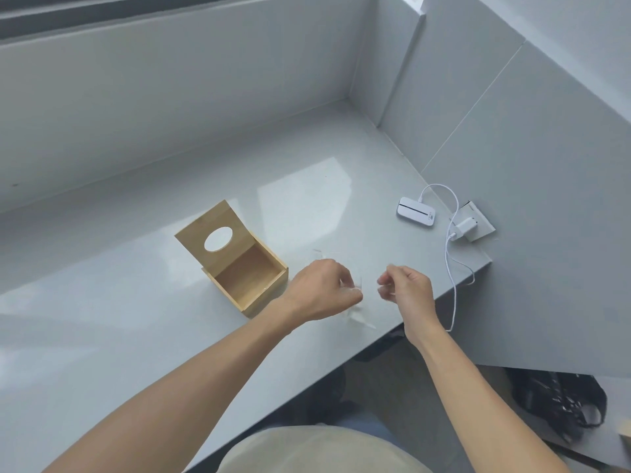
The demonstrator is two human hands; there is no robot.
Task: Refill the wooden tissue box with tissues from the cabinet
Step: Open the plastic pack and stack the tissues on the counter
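The wooden tissue box (pixel 251 295) stands on the grey counter (pixel 119 319). Its lid (pixel 201 233), which has an oval hole, is swung up at the back, and nothing shows inside the box. Just right of the box, my left hand (pixel 321 291) and my right hand (pixel 406 285) hover close together over the counter's front edge. Both have their fingers pinched on a thin, clear plastic film (pixel 360 320) that is hard to make out. No tissues are visible.
A small white device (pixel 416 212) lies at the counter's right end. A white cable (pixel 450 268) links it to a charger plug (pixel 466 227) in a wall socket and hangs over the edge. A black bag (pixel 560 401) sits on the floor at the lower right.
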